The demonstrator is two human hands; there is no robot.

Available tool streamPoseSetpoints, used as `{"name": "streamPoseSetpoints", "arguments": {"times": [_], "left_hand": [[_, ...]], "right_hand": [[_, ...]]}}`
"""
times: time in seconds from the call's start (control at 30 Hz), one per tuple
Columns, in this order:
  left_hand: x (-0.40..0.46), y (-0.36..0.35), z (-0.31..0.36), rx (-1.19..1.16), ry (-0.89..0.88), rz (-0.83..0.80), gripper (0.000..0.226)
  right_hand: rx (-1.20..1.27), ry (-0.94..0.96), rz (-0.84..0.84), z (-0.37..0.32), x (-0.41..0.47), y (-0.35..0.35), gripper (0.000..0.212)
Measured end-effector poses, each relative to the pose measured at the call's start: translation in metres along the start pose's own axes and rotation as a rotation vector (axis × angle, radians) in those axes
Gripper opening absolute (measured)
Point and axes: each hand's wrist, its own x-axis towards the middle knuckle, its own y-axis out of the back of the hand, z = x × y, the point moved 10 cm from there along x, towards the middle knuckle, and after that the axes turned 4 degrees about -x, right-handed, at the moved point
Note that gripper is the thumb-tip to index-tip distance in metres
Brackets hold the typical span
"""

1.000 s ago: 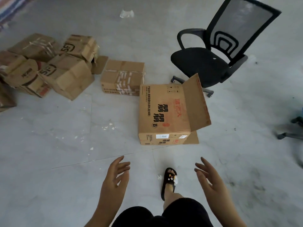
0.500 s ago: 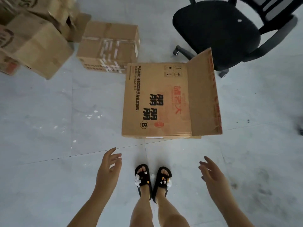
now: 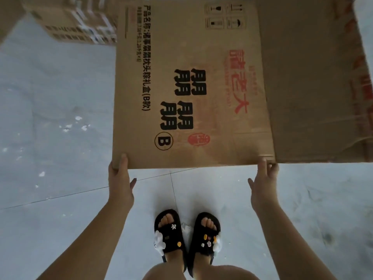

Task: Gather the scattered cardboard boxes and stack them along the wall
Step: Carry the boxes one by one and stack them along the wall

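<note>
Cardboard fills the upper half of my view: a big flat-sided box (image 3: 193, 83), matte brown and creased, printed with heavy black characters, a circled B and faded red marks. Its open flap (image 3: 314, 81) spreads out toward 2 o'clock, plain and wrinkled. I see the left hand (image 3: 120, 178) gripping the near corner at 9 o'clock, thumb on top, fingers hidden beneath. The right hand (image 3: 262, 182) grips the near edge at 3 o'clock, where flap meets panel, thumb on top. A second box (image 3: 78, 23), striped with pale tape and blurred, sits at 11 o'clock on the floor (image 3: 50, 118), smooth grey tile flecked with white scraps. Black sandals (image 3: 187, 235) with small charms stand at 6 o'clock.
</note>
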Motion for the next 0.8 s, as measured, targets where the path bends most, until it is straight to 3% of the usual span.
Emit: {"name": "streamPoseSetpoints", "arguments": {"times": [0.2,0.33,0.4,0.57,0.77,0.8], "left_hand": [[-0.022,0.016,0.014,0.013,0.002,0.007,0.041],[-0.071,0.034,0.050,-0.087,-0.009,0.026,0.027],[-0.099,0.041,0.077,-0.148,-0.019,0.031,0.022],[-0.165,0.081,0.141,-0.173,-0.049,0.077,0.020],[-0.253,0.168,0.187,-0.235,-0.100,0.208,0.024],[-0.269,0.184,0.193,-0.260,-0.111,0.242,0.023]], "right_hand": [[0.042,0.054,0.064,-0.033,-0.031,0.009,0.021],[0.064,0.132,0.113,-0.080,-0.077,0.030,0.018],[0.070,0.180,0.134,-0.111,-0.102,0.039,0.005],[0.039,0.259,0.126,-0.188,-0.169,0.045,0.014],[-0.052,0.337,-0.016,-0.236,-0.252,0.031,0.009],[-0.076,0.355,-0.054,-0.242,-0.268,0.026,0.017]]}}
